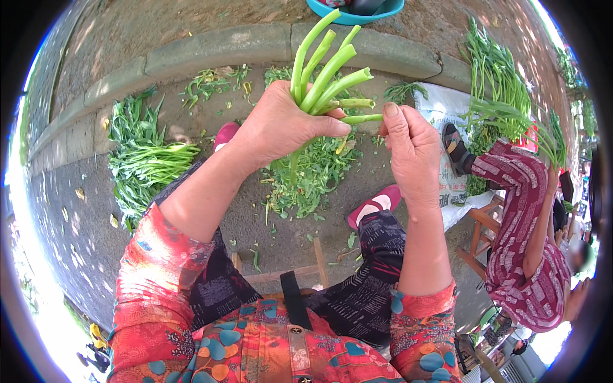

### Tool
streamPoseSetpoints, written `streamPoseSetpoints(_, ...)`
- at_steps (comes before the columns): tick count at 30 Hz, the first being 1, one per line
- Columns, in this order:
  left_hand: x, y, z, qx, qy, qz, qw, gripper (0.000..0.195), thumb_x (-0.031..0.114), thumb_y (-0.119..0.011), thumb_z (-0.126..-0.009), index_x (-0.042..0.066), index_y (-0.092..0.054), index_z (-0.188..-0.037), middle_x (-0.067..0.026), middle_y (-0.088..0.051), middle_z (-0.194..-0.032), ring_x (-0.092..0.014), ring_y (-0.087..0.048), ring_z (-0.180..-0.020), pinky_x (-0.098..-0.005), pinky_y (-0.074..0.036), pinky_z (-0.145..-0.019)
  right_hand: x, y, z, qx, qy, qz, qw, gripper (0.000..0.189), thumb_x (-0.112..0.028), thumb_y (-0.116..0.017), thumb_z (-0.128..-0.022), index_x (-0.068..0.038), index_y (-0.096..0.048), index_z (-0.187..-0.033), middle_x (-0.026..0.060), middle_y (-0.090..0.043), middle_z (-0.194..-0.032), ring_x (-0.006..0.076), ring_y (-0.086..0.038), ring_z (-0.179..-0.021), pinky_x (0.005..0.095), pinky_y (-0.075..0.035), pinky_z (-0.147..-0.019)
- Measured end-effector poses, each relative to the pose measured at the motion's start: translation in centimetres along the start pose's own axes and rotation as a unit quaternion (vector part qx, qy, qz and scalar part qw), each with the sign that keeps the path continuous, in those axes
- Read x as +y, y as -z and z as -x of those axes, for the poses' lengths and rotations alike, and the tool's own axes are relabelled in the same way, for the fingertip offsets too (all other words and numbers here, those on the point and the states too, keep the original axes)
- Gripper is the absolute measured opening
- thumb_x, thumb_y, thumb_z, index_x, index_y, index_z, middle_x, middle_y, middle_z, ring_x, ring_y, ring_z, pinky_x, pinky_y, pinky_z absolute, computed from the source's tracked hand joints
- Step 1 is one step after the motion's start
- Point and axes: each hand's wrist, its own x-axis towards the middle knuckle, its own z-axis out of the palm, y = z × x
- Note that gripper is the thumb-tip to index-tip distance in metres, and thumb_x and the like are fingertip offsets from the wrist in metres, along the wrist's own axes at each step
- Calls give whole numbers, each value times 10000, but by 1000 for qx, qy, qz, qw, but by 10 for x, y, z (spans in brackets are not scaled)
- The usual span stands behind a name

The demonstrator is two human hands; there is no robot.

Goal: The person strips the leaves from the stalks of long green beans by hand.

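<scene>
My left hand (pixel 292 124) grips several thick green vegetable stalks (pixel 330 76), their cut hollow ends pointing up and away from me. Between the thumb and fingers of my right hand (pixel 407 139) is the tip of a thin stalk (pixel 363 118), whose other end lies at my left thumb. Below my hands, on the pavement, spreads a heap of torn leaves and stem bits (pixel 311 177). A bundle of leafy greens (pixel 148 158) lies on the ground at the left.
A concrete kerb (pixel 220 45) runs across the far side, with a blue basin (pixel 357 18) beyond it. At the right, a seated co-worker (pixel 517 239) is near a white woven sack (pixel 431 105) and more long-stemmed greens (pixel 498 86). A wooden stool (pixel 287 274) is beneath me.
</scene>
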Motion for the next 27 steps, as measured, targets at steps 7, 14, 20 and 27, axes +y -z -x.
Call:
streamPoseSetpoints(7, -2, 6, -2, -8, -23, 12, 1000, 279, 14, -763, -688, 21, -589, -905, -69, -661, -861, -122, -615, -780, -260, -498, -697, -11, 8, 3, -84, -22, -14, 996, 353, -234, -556, -916, -16, -508, -642, -23, -434, -568, 53, -342, -555, 243, -287, -482)
streamPoseSetpoints(14, -5, 15, -6, -46, -45, 17, 998, 274, -58, -738, -684, 21, -567, -883, -87, -656, -867, -167, -640, -866, -294, -525, -777, -12, 7, 10, -160, -101, -201, 961, 321, -217, -559, -914, -45, -522, -646, -48, -439, -582, 38, -357, -558, 214, -302, -510)
streamPoseSetpoints(20, -4, 20, -3, -78, -36, 18, 996, 294, -66, -734, -688, 29, -555, -901, -64, -643, -851, -175, -643, -873, -294, -525, -765, -14, 6, 13, -212, -154, -368, 892, 270, -196, -557, -913, -42, -540, -692, -14, -473, -593, 68, -385, -558, 221, -319, -529)
streamPoseSetpoints(27, -10, 38, -13, 26, -36, -144, 989, 222, -14, -741, -704, 23, -592, -865, -53, -664, -858, -116, -616, -770, -275, -503, -730, -21, 18, 21, -288, -80, -478, 826, 285, -154, -481, -942, -22, -504, -691, 22, -430, -577, 115, -368, -546, 284, -347, -562)
